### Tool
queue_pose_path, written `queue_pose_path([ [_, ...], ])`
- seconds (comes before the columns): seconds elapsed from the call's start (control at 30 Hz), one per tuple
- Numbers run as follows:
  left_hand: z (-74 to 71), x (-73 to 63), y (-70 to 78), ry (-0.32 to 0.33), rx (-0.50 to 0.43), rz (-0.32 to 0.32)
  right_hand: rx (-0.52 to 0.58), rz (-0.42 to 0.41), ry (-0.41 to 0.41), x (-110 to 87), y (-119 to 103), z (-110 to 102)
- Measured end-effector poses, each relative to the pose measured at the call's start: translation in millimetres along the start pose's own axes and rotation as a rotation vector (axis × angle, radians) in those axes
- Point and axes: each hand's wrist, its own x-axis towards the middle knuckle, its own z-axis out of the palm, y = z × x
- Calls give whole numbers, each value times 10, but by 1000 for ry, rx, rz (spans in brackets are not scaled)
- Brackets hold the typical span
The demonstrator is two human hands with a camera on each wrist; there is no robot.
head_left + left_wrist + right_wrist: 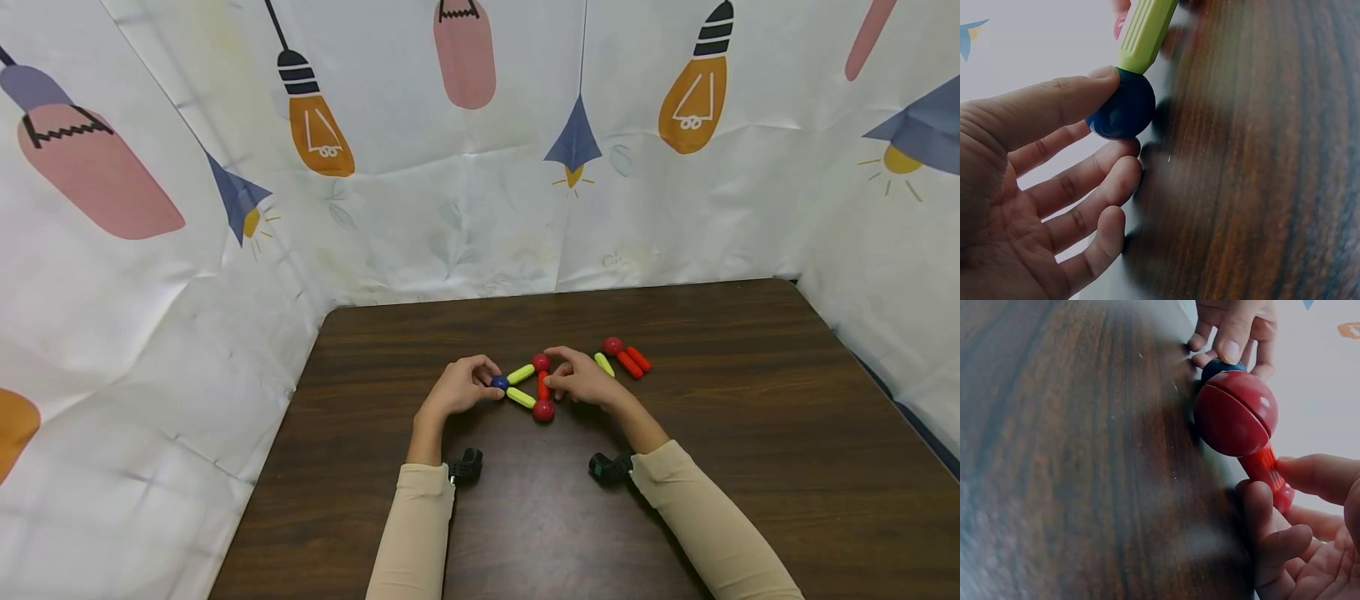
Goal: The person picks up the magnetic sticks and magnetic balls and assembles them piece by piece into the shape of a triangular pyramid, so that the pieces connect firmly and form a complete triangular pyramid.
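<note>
A flat triangle of balls and rods lies on the table. Its left corner is a blue ball (500, 382), which my left hand (462, 387) pinches between thumb and fingertips. Two yellow rods, a far one (521, 374) and a near one (521, 398), run from it to a far red ball (541, 362) and a near red ball (1235, 414). A red rod (1258, 466) joins these two. My right hand (581, 377) grips that red rod, thumb on one side and curled fingers on the other; its index finger reaches beside the far red ball.
Right of the triangle, beyond my right hand, lie a loose red ball (613, 346), two red rods (628, 365) and a yellow rod (603, 364). The dark wooden table (360, 500) ends at a printed white cloth (480, 225) behind and at the sides.
</note>
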Motion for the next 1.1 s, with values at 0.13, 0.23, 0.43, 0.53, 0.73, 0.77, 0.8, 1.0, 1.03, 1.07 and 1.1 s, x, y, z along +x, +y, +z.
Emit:
queue_pose_path([
  [0.13,-1,5,-4,-4,2,4,8,2,1,-2,-1,4],
  [0.23,-1,8,-7,-6,5,2,14,-1,2,-2,3,5],
  [0.43,2,13,-6,-8,10,-4,8,-1,5,-1,-4,5],
  [0.53,4,18,-5,-10,9,-8,5,1,12,2,-10,3],
  [0.73,14,29,-7,-2,0,-17,6,-38,14,-19,-39,-6],
  [0.77,17,30,-7,0,-2,-19,8,-44,15,-24,-37,-8],
  [0.8,21,30,-5,3,-2,-20,13,-46,19,-27,-32,-12],
  [1.0,32,25,28,21,7,-27,-1,-64,55,-71,5,-114],
  [1.03,35,26,30,25,11,-29,-6,-68,67,-84,-2,-143],
  [1.07,38,27,30,29,15,-32,-14,-75,79,-96,-3,-174],
  [1.1,41,29,30,33,19,-34,-22,-82,94,-106,-4,-209],
])
